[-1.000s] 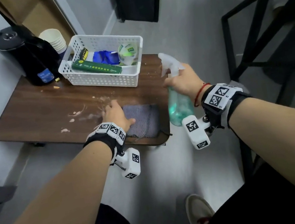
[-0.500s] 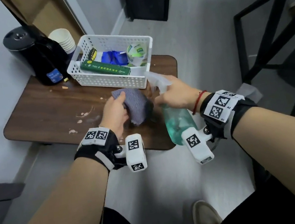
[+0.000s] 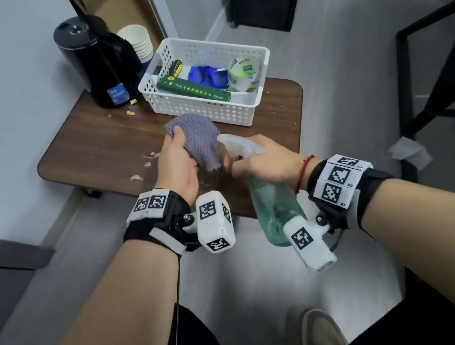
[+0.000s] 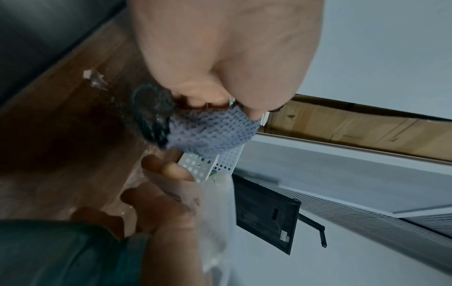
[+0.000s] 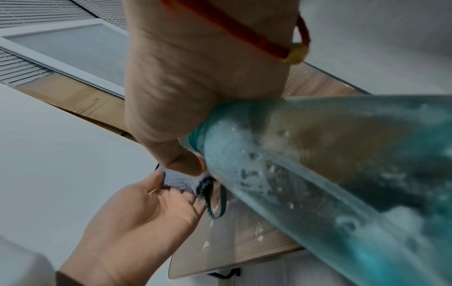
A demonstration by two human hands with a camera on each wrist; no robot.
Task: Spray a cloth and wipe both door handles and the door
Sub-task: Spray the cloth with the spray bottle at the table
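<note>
1. So a second ago the cloth (image 3: 199, 140) was flat on the surface (image 3: 95, 153) under my left hand (image 3: 178, 165). Now it's lifted, pinched between thumb and fingers, just in front of the white basket (image 3: 257, 54).
2. My right hand (image 3: 271, 161) is wrapped around the spray bottle (image 3: 277, 209) and has swung it in from the side, nozzle almost touching the cloth.
3. Meaning: pickup's done, spraying comes next. Handles and door not started.
4. The bottle's long axis tilts, base toward me, head away. The nozzle points left at the cloth, away from the basket's right end.
5. I think my finger's on the trigger, but it's too blurry to tell.
</note>
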